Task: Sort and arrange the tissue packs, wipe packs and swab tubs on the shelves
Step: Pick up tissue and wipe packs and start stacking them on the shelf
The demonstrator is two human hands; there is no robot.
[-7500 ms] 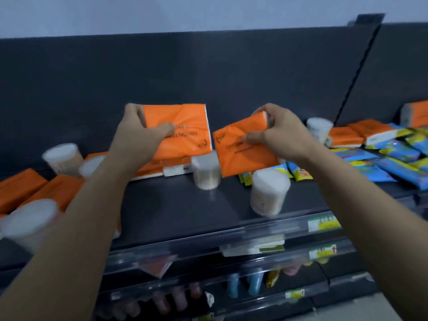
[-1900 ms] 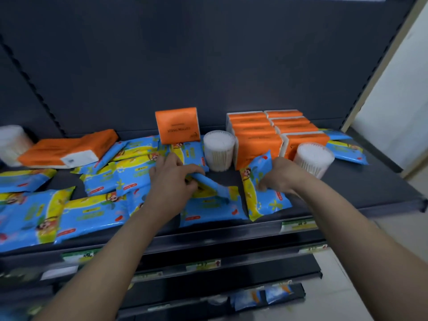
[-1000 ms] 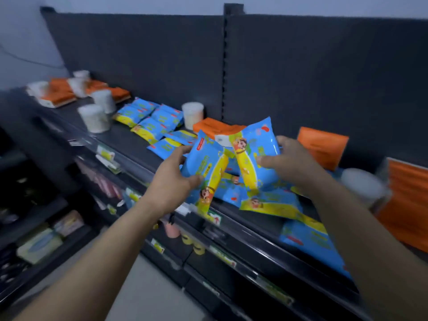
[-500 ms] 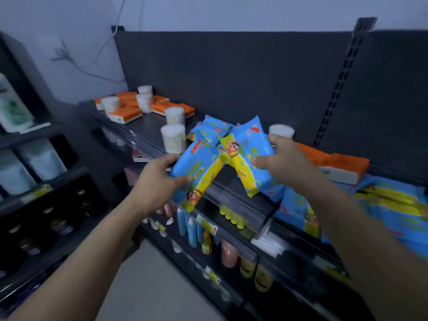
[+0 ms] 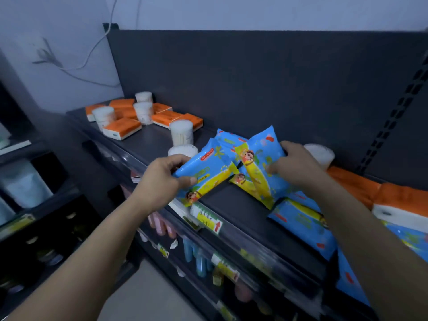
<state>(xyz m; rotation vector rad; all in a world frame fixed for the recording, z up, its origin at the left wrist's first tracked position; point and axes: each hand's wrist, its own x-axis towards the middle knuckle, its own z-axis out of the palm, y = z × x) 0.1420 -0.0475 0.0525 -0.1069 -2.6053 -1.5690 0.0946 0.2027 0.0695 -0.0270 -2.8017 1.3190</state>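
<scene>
On my feed the blue-and-yellow plastic wipe pack (image 5: 205, 173) is up in the air just over the front edge of the dark metal top shelf (image 5: 234, 205), with the left hand (image 5: 159, 180) wrapping fingers and thumb round its end. The right hand (image 5: 298, 167) grips a second wipe pack (image 5: 260, 161) the same way, above the shelf's middle. White round swab tubs (image 5: 181, 133) and orange tissue packs (image 5: 122, 128) sit toward the shelf's far left end.
</scene>
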